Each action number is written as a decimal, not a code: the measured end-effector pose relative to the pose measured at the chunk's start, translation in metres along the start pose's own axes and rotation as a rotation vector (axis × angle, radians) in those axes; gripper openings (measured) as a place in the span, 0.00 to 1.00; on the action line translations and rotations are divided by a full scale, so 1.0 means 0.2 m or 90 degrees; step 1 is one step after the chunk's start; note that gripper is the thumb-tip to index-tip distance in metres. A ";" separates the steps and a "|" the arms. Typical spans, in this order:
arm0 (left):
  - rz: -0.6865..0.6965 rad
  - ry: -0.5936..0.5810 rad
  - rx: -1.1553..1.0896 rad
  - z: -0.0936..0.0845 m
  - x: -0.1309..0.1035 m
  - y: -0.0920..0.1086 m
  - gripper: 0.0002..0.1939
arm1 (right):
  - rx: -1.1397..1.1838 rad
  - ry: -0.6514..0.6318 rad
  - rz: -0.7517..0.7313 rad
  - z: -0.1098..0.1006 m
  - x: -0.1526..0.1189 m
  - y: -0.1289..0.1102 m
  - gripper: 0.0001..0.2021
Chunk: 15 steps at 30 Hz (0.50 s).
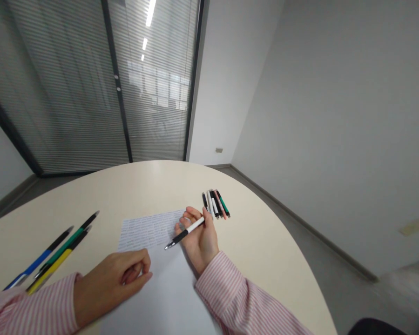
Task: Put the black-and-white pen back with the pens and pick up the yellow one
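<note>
My right hand holds a white and black pen, its tip pointing left over a sheet of paper with lines of writing across its top part. My left hand rests on the left side of the paper with the fingers curled in and nothing in them. Both arms wear pink striped sleeves. Just beyond my right hand lies a row of several pens side by side.
The cream round table curves away at the right and far side. A second group of pens, blue, green, yellow and black, lies at the left. Behind are glass doors with blinds and grey walls.
</note>
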<state>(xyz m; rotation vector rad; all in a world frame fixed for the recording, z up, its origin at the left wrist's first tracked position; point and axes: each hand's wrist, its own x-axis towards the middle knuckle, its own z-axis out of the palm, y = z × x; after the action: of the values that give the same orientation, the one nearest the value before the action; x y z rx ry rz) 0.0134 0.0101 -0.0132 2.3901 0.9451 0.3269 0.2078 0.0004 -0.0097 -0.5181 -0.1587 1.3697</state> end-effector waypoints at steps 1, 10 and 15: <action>-0.006 -0.003 -0.001 0.00 0.00 0.00 0.10 | -0.018 -0.006 -0.009 0.00 -0.01 -0.01 0.21; -0.020 -0.035 -0.028 -0.03 0.00 0.01 0.07 | -0.197 -0.005 -0.219 -0.06 -0.01 -0.28 0.19; -0.020 -0.046 -0.033 -0.03 0.01 -0.01 0.06 | -0.215 -0.018 -0.217 -0.13 0.02 -0.36 0.24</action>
<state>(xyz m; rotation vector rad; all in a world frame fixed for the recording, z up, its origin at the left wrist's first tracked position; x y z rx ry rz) 0.0120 0.0153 -0.0095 2.3221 0.9290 0.2474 0.2842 -0.0108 -0.0021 -0.7174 -0.4855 1.0197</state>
